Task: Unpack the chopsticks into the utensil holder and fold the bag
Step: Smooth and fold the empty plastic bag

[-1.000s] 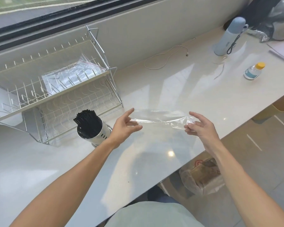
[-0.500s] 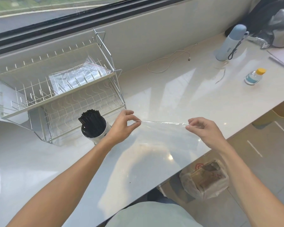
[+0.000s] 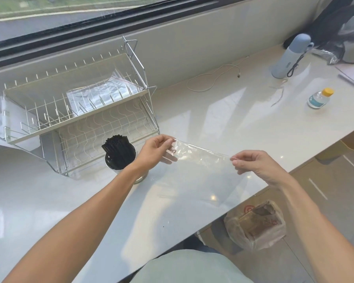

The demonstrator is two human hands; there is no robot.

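Stretched flatter than a moment earlier, the clear plastic bag (image 3: 202,160) is pinched taut by its top corners between left hand (image 3: 154,151) and right hand (image 3: 253,165), evidently readying a fold above the glossy white surface (image 3: 233,111).

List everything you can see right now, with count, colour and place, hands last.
chopsticks: one bundle, black, upright in the holder
utensil holder: one, metal, in front of the rack
clear bag: one, transparent, held stretched above the counter
dish rack: one, white wire, two tiers, back left
plastic bags: count unclear, clear, on the rack's upper tier
cable: one, white, by the wall
flask: one, pale blue, back right
small bottle: one, clear, yellow cap, right
bagged package: one, brownish, on the floor
left hand: pinches the bag's left corner
right hand: pinches the bag's right corner
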